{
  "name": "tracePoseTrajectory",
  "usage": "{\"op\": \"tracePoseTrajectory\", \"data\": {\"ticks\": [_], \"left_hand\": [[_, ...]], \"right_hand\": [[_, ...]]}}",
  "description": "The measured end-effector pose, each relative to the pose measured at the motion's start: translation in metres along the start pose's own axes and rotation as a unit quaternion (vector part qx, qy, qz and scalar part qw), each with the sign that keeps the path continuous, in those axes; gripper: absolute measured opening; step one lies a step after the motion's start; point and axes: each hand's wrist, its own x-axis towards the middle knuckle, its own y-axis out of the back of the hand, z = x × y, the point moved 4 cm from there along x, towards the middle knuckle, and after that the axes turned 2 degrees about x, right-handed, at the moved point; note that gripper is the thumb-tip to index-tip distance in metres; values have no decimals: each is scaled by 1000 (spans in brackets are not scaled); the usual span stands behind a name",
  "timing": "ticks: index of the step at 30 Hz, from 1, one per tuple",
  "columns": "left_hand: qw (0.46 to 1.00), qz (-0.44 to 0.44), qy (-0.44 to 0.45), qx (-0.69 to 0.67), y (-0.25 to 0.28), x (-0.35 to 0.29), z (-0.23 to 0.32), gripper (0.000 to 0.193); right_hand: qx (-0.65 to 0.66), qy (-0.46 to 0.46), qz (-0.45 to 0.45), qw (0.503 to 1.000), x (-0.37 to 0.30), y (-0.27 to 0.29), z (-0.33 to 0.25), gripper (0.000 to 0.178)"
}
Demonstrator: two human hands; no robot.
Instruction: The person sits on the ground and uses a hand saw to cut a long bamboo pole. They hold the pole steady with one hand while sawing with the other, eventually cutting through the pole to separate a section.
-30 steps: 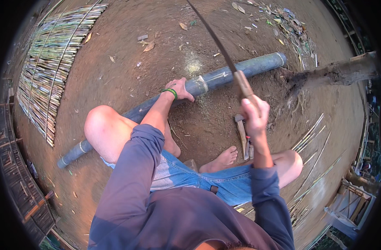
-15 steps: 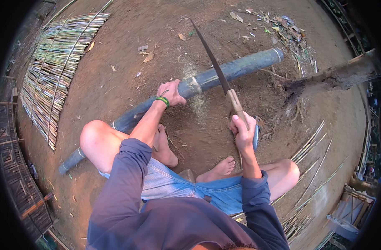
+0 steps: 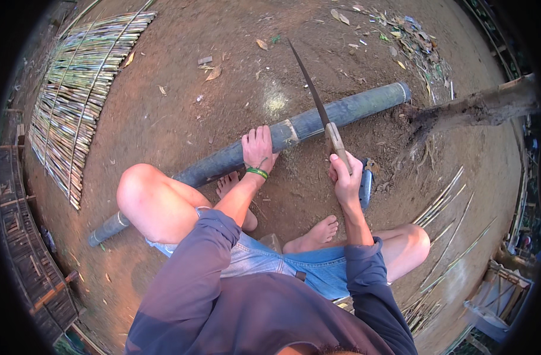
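Note:
A thick, dark bamboo pole [image 3: 365,106] lies slantwise on the dirt in front of me, its near left end passing under my left knee. My left hand [image 3: 258,149], with a green band at the wrist, grips the pole just left of a pale joint ring, fingers laid over its top. In my right hand [image 3: 345,179] is a handsaw [image 3: 315,90], held by its wooden handle. Its long blade points up and away, crossing in front of the pole in view; whether it touches the pole I cannot tell. Pale sawdust [image 3: 275,102] lies on the ground beyond the pole.
A bound mat of thin sticks [image 3: 87,89] lies at the far left. At the right, a tree trunk [image 3: 477,109] rises near the pole's end. Beside my right hand sits a shiny blue object [image 3: 366,188]; thin sticks [image 3: 439,201] lie past my right knee.
The pole has shifted nearer and to the right, baring the sawdust patch behind it. My left hand has moved right with it, fingers now flatter over the top. The saw stays in my right hand.

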Motion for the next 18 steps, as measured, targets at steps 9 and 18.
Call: {"op": "tracePoseTrajectory", "data": {"ticks": [9, 18], "left_hand": [[1000, 1, 27, 5, 10, -6, 10, 92], [986, -149, 67, -41, 3, 37, -13, 90]], "right_hand": [[-5, 2, 7, 1000, 1, 0, 6, 30], [-46, -25, -24, 998, -1, -1, 17, 30]]}}
